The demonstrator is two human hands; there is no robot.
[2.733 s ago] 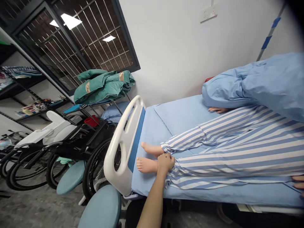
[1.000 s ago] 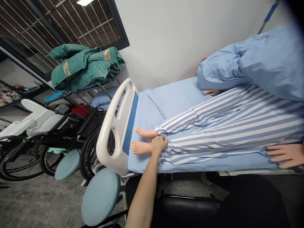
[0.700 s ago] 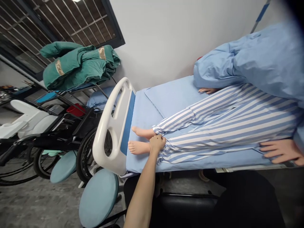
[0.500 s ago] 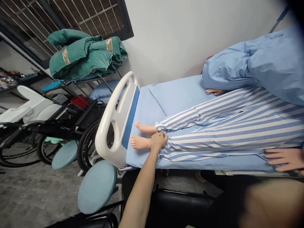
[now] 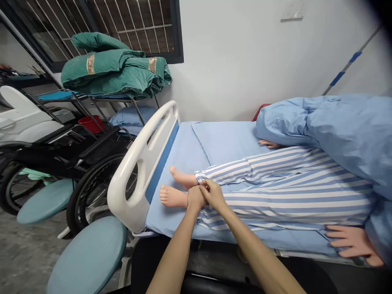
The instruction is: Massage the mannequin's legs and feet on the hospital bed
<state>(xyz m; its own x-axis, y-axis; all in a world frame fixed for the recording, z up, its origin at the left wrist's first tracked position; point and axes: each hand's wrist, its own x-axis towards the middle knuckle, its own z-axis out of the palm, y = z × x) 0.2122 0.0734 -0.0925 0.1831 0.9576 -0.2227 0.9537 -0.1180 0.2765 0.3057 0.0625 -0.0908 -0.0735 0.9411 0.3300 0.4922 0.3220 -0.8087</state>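
A life-size manikin in blue-and-white striped trousers (image 5: pixel 275 200) lies on the bed, its two bare feet pointing left. My left hand (image 5: pixel 196 198) is closed over the ankle of the nearer foot (image 5: pixel 173 197), at the trouser cuff. Right beside it, my right hand (image 5: pixel 213 194) has its fingers bent in a pinch at the lower trouser leg, its fingertips meeting the left hand. Exactly what those fingertips grip is partly hidden. The farther foot (image 5: pixel 183 177) lies untouched just beyond my hands.
A white footboard (image 5: pixel 118 192) closes the bed's left end. A blue quilt (image 5: pixel 337 122) covers the manikin's upper body, and one manikin hand (image 5: pixel 352 241) rests at the near edge. Wheelchairs (image 5: pixel 94 179), round stools (image 5: pixel 88 257) and folded green bedding (image 5: pixel 116 73) are on the left.
My right hand has come in from the lower right, where it was blurred, to the trouser cuff beside my left hand. The left hand stays at the ankle; the view has shifted.
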